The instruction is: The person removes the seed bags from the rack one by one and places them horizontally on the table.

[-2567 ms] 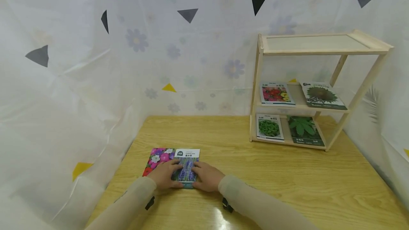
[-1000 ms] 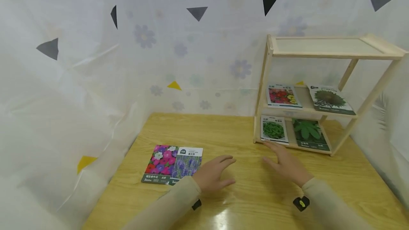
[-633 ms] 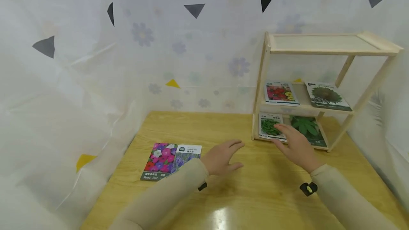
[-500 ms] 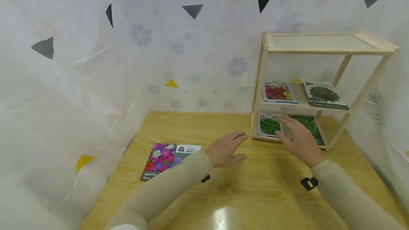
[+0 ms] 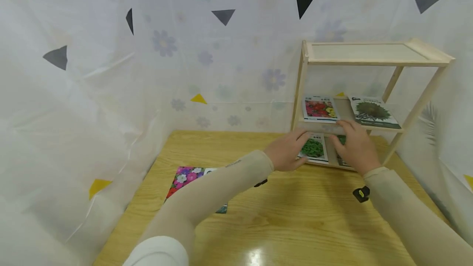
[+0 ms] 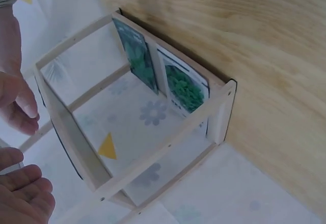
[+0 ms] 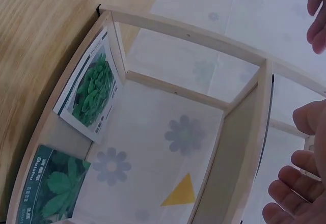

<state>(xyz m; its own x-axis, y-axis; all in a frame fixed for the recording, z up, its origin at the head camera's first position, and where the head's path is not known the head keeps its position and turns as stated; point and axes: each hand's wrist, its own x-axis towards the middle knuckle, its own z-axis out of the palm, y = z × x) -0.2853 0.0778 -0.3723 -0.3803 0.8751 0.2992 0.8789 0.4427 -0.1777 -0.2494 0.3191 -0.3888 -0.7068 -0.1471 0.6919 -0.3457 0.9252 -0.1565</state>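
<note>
We see two hands before the rack point(image 5: 380, 63), which stands at the tabletop's point(image 5: 303, 216) far right corner. The step in hand, as we judge it, is a reach toward the rack's left side. The left hand point(image 5: 285, 151) and right hand point(image 5: 355, 147) face each other, fingers extended and thumbs set apart; neither holds anything. Their span roughly matches the red packet point(image 5: 320, 109) at the left end of the middle tier point(image 5: 344, 108), so we take it as the likeliest object, though the herb packet point(image 5: 313, 147) at the left end of the bottom tier point(image 5: 331, 158) is not ruled out. Lifting the red packet would call for both hands to pass the tier's front edge and close on its two sides, clear of the left post. Relative to the hands, that packet lies just beyond the fingertips: in the head view the right fingers come up to its near right corner, while the left fingers overlap the herb packet's left edge. We cannot tell whether the red packet is touched; the wrist views show both hands apart from the bottom-tier packets. The pink packet point(image 5: 188, 176) lies near the tabletop's left edge, partly hidden by the left sleeve point(image 5: 207, 192).
</note>
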